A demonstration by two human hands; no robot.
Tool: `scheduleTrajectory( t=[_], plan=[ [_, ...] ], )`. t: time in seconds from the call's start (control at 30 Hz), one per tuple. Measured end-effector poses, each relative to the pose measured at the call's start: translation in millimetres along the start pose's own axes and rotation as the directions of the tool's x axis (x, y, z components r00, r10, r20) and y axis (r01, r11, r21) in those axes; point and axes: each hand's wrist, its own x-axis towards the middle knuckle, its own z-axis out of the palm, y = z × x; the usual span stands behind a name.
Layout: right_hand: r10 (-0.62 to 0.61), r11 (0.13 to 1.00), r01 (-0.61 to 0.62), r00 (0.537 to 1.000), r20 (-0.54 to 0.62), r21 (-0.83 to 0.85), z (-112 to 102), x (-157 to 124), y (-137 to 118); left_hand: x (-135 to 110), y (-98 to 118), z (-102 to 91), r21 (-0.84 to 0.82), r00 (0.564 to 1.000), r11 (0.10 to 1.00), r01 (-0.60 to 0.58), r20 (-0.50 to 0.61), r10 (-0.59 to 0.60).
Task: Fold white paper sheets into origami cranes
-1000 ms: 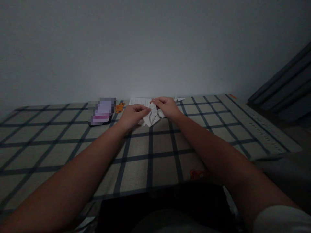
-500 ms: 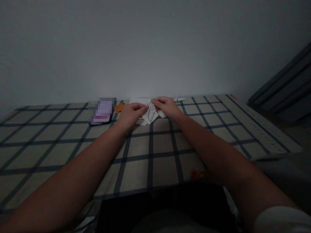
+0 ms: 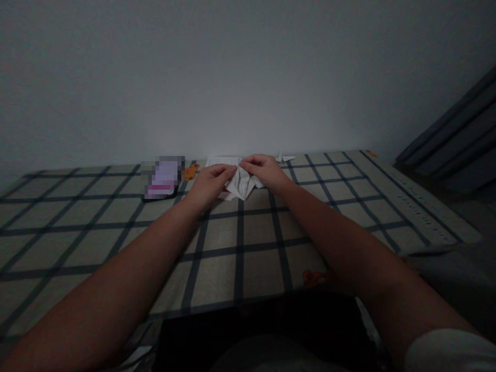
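Head view: both forearms reach forward across a checked cloth (image 3: 240, 237) that covers the flat surface up to a plain pale wall. The left hand (image 3: 211, 182) and the right hand (image 3: 266, 172) meet at the far middle of the cloth, just short of the wall. Between them sits a folded white paper (image 3: 242, 187), creased into several flaps and resting on the cloth. The left hand's thumb and forefinger are pinched on the paper's upper left edge, and the right hand's fingertips are pinched on its upper right edge, so the two pinches nearly touch above the paper's middle. The remaining fingers of both hands are curled in. The paper's lower corner points toward the person, and its flaps spread left and right under the hands; the dim light does not let the long axis be told with certainty. A flat white sheet (image 3: 217, 161) lies just behind the left hand, next to the wall. A small folded paper shape (image 3: 285, 158) stands near the wall, just right of the right hand. A dark phone (image 3: 163, 179), its screen blurred, lies left of the left hand, with an orange print (image 3: 190, 171) on the cloth between them. A dark garment (image 3: 263, 325) fills the bottom edge between the arms.
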Motion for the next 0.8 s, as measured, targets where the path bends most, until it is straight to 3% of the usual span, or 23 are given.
scheduleTrajectory(
  t=[0.27,0.47,0.8],
  plan=[
    [-0.001,1.0,0.001,1.0,0.002,0.024,0.6,-2.1,-3.2,-1.2,2.4,-3.2,0.226,0.989,0.965,-0.13,-0.04,0.143],
    [0.028,0.999,-0.029,0.999,0.021,0.043,-0.2,-0.5,2.2,-3.9,7.3,-4.0,0.322,0.986,0.936,-0.143,-0.039,0.164],
    [-0.003,1.0,0.003,1.0,0.029,-0.001,0.4,-0.5,1.0,0.7,1.7,-4.4,0.301,0.986,0.941,-0.156,-0.007,0.166]
  ],
)
